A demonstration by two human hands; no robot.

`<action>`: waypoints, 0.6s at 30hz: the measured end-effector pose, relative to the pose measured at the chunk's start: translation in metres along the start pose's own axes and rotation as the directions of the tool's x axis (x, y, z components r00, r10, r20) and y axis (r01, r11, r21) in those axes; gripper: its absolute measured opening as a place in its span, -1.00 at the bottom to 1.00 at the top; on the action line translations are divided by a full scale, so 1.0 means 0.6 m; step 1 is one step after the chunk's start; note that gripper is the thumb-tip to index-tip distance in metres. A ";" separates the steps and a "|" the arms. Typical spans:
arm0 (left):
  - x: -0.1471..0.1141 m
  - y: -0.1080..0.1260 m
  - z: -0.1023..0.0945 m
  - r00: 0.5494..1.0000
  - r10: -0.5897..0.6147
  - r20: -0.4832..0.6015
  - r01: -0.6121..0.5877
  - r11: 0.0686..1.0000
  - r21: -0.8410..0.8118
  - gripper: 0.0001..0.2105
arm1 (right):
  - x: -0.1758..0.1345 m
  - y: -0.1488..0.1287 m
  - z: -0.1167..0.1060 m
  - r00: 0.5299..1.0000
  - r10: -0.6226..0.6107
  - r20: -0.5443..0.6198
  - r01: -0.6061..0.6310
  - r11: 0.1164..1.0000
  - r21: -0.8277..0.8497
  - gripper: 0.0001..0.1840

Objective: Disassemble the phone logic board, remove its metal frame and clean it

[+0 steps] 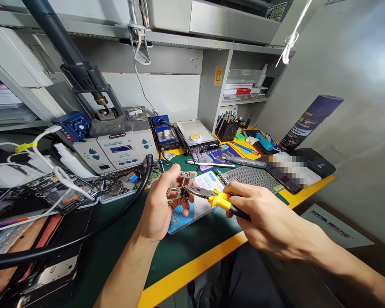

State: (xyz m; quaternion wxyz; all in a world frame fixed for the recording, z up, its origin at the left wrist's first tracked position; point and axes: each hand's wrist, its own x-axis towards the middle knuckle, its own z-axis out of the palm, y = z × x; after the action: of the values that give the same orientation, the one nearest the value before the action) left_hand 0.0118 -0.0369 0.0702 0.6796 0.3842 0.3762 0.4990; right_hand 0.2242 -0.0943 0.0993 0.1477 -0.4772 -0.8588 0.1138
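A small metal frame with cut-out openings, looking like a circuit board shield [182, 183], is held up in my left hand [158, 203], its thumb and fingers closed around the edges. My right hand [259, 214] grips pliers [224, 199] with yellow and black handles. The pliers' grey jaws reach left onto the metal frame; whether they bite on it I cannot tell. Below both hands a blue and white flat package [179, 220] lies on the green mat [167, 265].
A grey soldering station [122, 149] stands at the back left, with a thick black hose [128, 209] curving across the mat. Trays of circuit boards [125, 184] sit at left. A spray can [309, 124], a phone [284, 177] and a perforated mat [255, 177] are at right.
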 end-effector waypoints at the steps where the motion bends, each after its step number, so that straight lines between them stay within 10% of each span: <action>1: 0.000 0.001 0.000 1.000 -0.002 0.006 0.002 1.000 -0.021 -0.55 | 0.001 0.003 0.002 1.000 0.009 0.011 -0.010 0.996 0.090 -0.80; 18: 0.009 -0.010 0.008 0.995 -0.021 -0.096 0.011 0.995 -0.103 -0.59 | 0.015 0.045 0.061 0.987 0.145 0.070 -0.158 0.792 0.590 -0.81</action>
State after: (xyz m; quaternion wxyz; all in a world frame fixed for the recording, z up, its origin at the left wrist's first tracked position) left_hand 0.0197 -0.0337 0.0663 0.6833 0.3212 0.3857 0.5303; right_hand 0.2277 -0.0748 0.0572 0.2706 -0.4731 -0.7406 0.3930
